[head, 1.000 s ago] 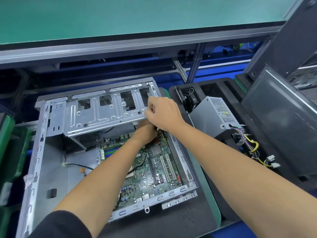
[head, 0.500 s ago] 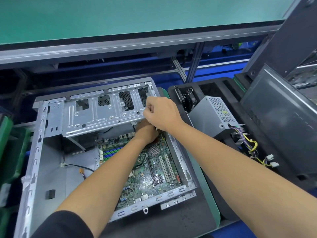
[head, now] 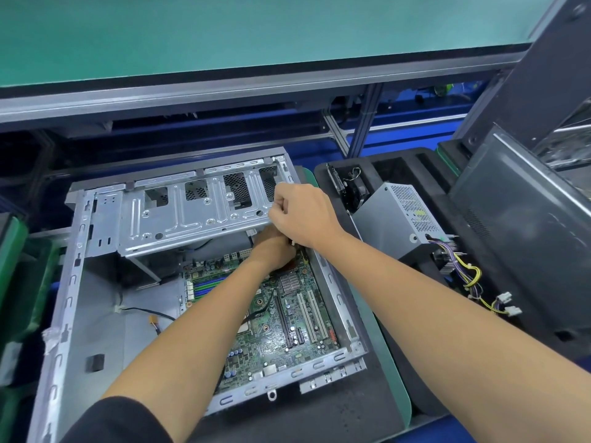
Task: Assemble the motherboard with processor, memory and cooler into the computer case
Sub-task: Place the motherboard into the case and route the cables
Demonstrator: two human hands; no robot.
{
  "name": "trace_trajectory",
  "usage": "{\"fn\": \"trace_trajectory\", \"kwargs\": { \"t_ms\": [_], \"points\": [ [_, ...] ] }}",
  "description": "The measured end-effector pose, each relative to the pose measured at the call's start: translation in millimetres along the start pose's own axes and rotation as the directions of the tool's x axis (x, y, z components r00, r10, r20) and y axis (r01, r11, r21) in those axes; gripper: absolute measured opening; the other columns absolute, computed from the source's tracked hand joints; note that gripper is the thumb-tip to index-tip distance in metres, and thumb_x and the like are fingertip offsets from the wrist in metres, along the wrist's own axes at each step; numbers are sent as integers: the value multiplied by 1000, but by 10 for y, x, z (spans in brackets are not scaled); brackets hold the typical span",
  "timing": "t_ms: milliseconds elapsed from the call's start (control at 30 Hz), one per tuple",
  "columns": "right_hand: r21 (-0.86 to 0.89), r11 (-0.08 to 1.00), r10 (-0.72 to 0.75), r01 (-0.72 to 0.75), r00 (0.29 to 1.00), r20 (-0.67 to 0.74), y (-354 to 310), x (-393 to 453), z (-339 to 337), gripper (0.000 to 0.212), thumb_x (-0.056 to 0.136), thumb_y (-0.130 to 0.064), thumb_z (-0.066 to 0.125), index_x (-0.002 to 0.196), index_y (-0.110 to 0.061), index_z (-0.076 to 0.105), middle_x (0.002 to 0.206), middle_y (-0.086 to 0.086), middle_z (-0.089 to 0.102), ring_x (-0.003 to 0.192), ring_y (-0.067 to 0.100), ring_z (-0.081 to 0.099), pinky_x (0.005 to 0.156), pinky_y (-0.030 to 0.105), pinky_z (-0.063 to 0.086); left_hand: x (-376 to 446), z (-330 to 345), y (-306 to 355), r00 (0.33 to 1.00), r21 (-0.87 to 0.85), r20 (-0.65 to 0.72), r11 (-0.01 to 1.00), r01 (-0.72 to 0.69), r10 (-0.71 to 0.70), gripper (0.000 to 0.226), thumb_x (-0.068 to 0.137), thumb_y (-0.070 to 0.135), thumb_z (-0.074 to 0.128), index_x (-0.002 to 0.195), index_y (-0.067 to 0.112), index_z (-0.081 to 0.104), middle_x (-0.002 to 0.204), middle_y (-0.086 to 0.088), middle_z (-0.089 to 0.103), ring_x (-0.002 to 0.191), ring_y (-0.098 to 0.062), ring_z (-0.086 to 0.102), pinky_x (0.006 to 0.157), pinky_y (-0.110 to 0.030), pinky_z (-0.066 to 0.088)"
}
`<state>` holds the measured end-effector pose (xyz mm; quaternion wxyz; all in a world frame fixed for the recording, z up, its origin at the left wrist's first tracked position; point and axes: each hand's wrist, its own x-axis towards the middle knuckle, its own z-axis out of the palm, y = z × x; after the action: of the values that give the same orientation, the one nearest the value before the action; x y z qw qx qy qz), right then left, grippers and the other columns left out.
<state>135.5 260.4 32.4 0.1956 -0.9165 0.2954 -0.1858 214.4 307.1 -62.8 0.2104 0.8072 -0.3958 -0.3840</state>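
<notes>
Green motherboard (head: 281,318) lying flat inside open computer case (head: 68,308), slots and heatsink exposed. Right hand (head: 302,214) fisted at drive cage (head: 192,212) edge, fingers curled together. Left hand (head: 271,247) beneath it at the board's far corner, finger state impossible to tell. Power supply (head: 396,219) seated in black foam tray (head: 399,161) alongside.

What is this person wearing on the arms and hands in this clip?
Both hands, left hand and right hand, are bare: no gloves, rings, watch or wrist strap show. Both forearms are bare too. A black sleeve covers the left upper arm; no sleeve shows on the right arm.
</notes>
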Motion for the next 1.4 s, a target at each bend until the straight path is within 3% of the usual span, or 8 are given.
{"fn": "trace_trajectory", "kwargs": {
  "t_ms": [133, 233, 467, 633, 867, 1067, 1167, 1400],
  "points": [
    [0, 1000, 0, 0, 1000, 3, 8, 9, 2, 11, 83, -18, 54, 77, -9, 59, 59, -3, 53, 63, 22, 55, 57, 30, 44, 46, 4, 64, 1000, 306, 1, 952, -27, 28, 18, 93, 11, 41, 96, 13, 58, 95, -10, 63, 92, -28, 60, 71, -31, 44],
    [0, 1000, 1, -1, 1000, -1, 12, 3, 6, 11, 83, -18, 54, 77, -10, 59, 59, -5, 51, 63, 22, 54, 55, 27, 38, 93, -5, 75, 998, 406, -14, 913, -47, 58, 14, 90, 11, 44, 80, 16, 53, 75, -5, 54, 80, -28, 55, 66, -32, 43],
    [16, 1000, 15, -15, 1000, 2, 4, 3, 0, 12, 83, -18, 54, 75, -10, 58, 60, -1, 56, 63, 23, 55, 58, 29, 43, 28, 21, 8, 975, 356, -72, 918, -173, 212, 19, 83, 9, 49, 65, 17, 49, 58, 1, 46, 64, -25, 47, 53, -27, 32],
    [12, 1000, 14, -14, 1000, 5, 4, 0, 3, 12, 84, -18, 54, 76, -9, 59, 62, 1, 58, 64, 23, 56, 59, 30, 44, 10, 2, -20, 940, 432, -101, 866, -253, 325, 16, 89, 22, 52, 86, 11, 63, 82, -10, 65, 71, -26, 51, 62, -29, 42],
    [7, 1000, 10, -10, 1000, 2, 8, -2, 3, 12, 84, -18, 55, 78, -9, 60, 64, 2, 60, 66, 23, 57, 61, 31, 46, 19, 35, -70, 894, 522, -104, 790, -323, 435, 26, 93, 20, 47, 113, 10, 59, 105, -12, 65, 96, -31, 55, 84, -36, 41],
    [8, 1000, 9, -9, 1000, 1, 15, -1, 9, 12, 84, -18, 55, 79, -9, 60, 64, 1, 59, 66, 22, 56, 60, 29, 44, 11, -13, -61, 931, 422, -106, 864, -275, 348, 7, 87, 8, 51, 81, 10, 54, 72, -10, 54, 66, -25, 45, 58, -27, 35],
    [11, 1000, 7, -7, 1000, -5, 19, 2, 13, 11, 84, -18, 55, 78, -9, 59, 64, 1, 59, 66, 23, 56, 59, 30, 43, 35, -9, -44, 958, 419, -116, 887, -193, 263, 23, 83, 3, 50, 66, 17, 43, 58, 0, 39, 53, -17, 36, 45, -26, 24],
    [0, 1000, 2, -2, 1000, -8, 14, -1, 14, 12, 83, -18, 54, 77, -8, 59, 63, 1, 57, 64, 22, 54, 58, 30, 43, 91, 10, -17, 968, 420, -167, 901, -104, 189, 17, 81, 11, 53, 67, 17, 46, 57, 2, 41, 50, -16, 37, 46, -24, 28]
  ]
}}
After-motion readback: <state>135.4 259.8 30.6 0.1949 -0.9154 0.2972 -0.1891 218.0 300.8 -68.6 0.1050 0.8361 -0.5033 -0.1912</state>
